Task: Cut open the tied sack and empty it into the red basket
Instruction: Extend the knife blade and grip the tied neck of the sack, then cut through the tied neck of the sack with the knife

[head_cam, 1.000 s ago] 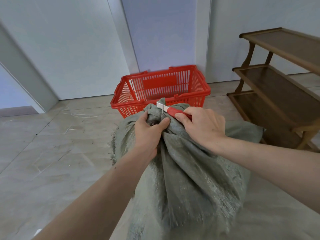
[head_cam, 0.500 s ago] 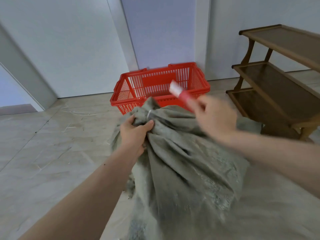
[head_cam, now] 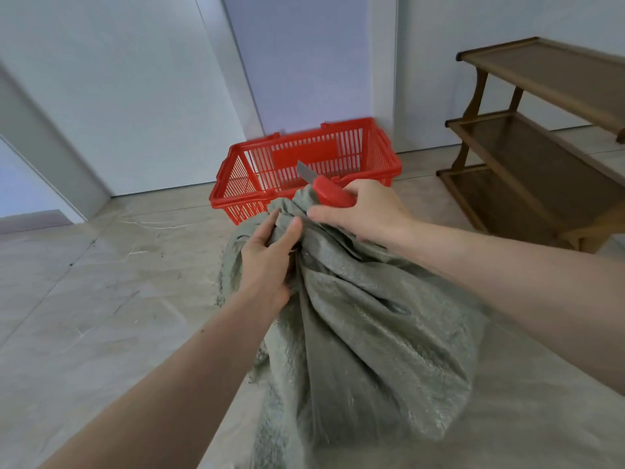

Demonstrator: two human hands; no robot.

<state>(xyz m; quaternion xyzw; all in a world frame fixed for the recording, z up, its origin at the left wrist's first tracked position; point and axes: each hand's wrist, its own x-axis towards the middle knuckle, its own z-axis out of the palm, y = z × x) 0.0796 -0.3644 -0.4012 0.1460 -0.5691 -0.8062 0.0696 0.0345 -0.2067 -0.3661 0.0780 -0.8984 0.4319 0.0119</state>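
Note:
A grey-green woven sack stands on the floor in front of me, its neck bunched at the top. My left hand grips that bunched neck. My right hand holds a red utility knife just above the neck, its grey blade pointing up and left, while the thumb rests on the fabric. The red basket stands on the floor right behind the sack, and no contents show in the part I can see.
A brown three-tier wooden shelf stands to the right, close to my right arm. White walls and a door frame rise behind the basket. Pale tiled floor stretches to the left.
My right hand swung the knife up and away to the right, then came back down to the sack's neck. My left hand kept its grip on the neck.

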